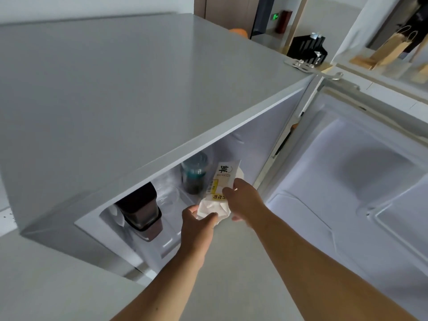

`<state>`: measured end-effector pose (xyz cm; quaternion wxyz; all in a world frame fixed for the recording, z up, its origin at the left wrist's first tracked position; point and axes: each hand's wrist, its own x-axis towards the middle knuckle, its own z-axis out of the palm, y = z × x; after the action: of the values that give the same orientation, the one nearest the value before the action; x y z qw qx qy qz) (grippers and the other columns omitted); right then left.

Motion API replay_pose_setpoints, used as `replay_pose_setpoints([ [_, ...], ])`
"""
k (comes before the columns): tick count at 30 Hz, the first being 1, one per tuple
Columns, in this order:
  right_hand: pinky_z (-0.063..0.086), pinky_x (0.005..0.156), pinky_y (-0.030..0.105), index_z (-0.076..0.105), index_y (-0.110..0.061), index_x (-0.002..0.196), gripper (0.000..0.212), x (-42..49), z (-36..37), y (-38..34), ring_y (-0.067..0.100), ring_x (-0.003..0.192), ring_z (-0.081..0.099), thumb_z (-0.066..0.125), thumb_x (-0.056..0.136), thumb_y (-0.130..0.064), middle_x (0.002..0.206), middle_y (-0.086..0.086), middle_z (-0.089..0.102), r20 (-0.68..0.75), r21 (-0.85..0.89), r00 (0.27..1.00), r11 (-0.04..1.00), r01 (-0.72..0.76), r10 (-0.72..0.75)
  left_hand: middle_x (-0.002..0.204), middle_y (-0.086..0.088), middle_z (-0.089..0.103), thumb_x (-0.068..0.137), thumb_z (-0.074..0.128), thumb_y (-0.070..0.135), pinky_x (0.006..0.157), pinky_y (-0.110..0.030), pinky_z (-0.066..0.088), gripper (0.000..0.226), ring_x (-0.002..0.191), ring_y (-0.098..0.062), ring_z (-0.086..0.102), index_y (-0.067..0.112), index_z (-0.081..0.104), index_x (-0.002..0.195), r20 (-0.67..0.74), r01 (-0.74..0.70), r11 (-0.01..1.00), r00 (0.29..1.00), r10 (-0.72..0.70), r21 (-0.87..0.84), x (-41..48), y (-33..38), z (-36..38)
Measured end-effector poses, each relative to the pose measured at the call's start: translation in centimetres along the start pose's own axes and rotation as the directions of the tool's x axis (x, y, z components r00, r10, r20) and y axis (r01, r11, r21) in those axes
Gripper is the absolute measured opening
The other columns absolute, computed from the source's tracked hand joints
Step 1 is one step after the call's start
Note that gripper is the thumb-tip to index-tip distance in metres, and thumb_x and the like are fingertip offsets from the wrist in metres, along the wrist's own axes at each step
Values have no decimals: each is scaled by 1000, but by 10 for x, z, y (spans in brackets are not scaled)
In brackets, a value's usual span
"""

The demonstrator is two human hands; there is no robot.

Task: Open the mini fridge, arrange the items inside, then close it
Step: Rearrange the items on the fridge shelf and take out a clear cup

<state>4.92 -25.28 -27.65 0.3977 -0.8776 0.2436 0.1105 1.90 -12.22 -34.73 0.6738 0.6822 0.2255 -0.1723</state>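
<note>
The grey mini fridge [129,93] stands open below me, its white door [361,181] swung out to the right. Both hands hold a white bread packet [220,193] with black and yellow print at the fridge opening. My left hand [199,225] pinches its crumpled lower end. My right hand [245,200] grips its right side. Inside, a dark jar with a black lid [141,209] stands at the left, a clear plastic container [168,193] in the middle, and a teal-tinted cup of dark contents [194,177] behind the packet.
The fridge's flat grey top fills the upper left. Behind the door hinge, a black knife block [308,48] sits on a counter, with brown paper bags [393,49] to its right. Grey floor lies beneath my arms.
</note>
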Motion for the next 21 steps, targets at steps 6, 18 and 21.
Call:
replay_pose_setpoints([
  [6, 65, 72, 46, 55, -19, 109, 14, 0, -6, 13, 30, 84, 69, 50, 102, -30, 114, 6, 68, -67, -73, 992, 992, 100, -104, 136, 12, 40, 65, 74, 41, 108, -41, 48, 105, 121, -13, 54, 40, 26, 158, 110, -32, 997, 994, 24, 73, -18, 3, -4],
  [18, 33, 41, 20, 51, -22, 88, 7, 42, -20, 2, 13, 62, 55, 53, 95, -20, 88, 2, 63, -241, -80, 948, 977, 195, -209, 158, -7, 47, 95, 71, 18, 116, -43, 42, 70, 135, -24, 53, 27, 36, 155, 300, 49, 981, 954, 10, -187, 11, 22, 49],
  [21, 32, 34, 13, 50, -23, 85, 12, 61, -14, 7, 12, 63, 55, 53, 93, -15, 83, -1, 60, -228, -37, 942, 969, 244, -246, 161, -7, 42, 91, 74, 19, 113, -38, 40, 77, 134, -19, 49, 24, 34, 156, 288, 57, 978, 958, 4, -202, 36, 20, 61],
])
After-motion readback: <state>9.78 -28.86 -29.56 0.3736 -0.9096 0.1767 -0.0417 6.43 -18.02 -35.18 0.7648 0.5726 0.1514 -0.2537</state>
